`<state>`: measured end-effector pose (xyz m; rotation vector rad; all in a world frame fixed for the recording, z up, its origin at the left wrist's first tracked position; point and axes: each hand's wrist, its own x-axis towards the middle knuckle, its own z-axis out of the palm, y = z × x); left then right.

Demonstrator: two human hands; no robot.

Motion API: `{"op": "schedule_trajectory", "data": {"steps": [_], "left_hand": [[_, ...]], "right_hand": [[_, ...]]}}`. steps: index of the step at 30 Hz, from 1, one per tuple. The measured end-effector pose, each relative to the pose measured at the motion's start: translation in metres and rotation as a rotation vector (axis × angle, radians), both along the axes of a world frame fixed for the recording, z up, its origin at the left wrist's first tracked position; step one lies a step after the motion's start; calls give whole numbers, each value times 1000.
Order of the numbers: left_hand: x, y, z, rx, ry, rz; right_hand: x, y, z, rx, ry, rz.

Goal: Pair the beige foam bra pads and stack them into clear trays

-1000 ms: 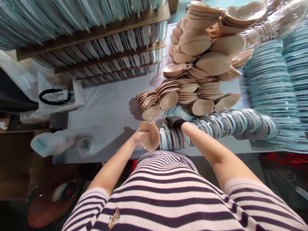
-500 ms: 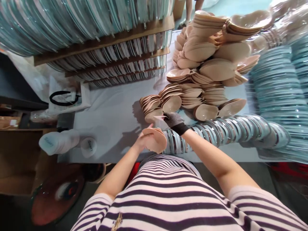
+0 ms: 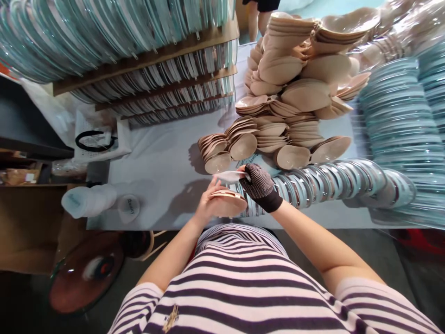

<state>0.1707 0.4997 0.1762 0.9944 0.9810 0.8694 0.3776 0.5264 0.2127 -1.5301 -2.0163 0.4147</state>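
I am standing at the white surface (image 3: 163, 162), leaning over its near edge in my striped shirt (image 3: 243, 278). Beyond the surface, racks (image 3: 146, 60) are holding rows of clear round packs, too many to count. To the right of my hands, a long row of clear packs (image 3: 333, 181) is lying along the surface, and past it a heap of beige cups (image 3: 292, 93) is piling up, far more than I can count. At the surface's left end, a white bundle (image 3: 88, 200) is lying on its side.

My two forearms are both reaching forward and meeting near the surface's front edge. My left hand (image 3: 208, 204), bare, is bending at the wrist and cupping one beige cup (image 3: 227, 202) from below, fingers curled around its rim, holding it flat just above the edge. My right hand (image 3: 260, 185), wearing one dark dotted glove, is arching over the cup, pinching one thin white sheet (image 3: 230, 175) between thumb and fingertips. The sheet is hovering just above the cup, between it and the nearest stack of the heap.
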Motion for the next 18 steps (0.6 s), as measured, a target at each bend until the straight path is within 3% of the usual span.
{"op": "schedule_trajectory", "data": {"steps": [3, 6, 10, 15, 18], "left_hand": [[-3, -9, -3, 5, -3, -44], [-11, -10, -4, 11, -19, -197], [-32, -4, -4, 88, -29, -321], [-52, -9, -12, 119, -128, -218], [-50, -24, -14, -13, -195, -186]], "right_hand": [[-4, -20, -5, 87, -15, 102], [-17, -40, -11, -51, 51, 155], [-36, -54, -15, -210, 239, -20], [-69, -74, -29, -122, 622, -334], [-97, -103, -49, -267, 988, -436]]}}
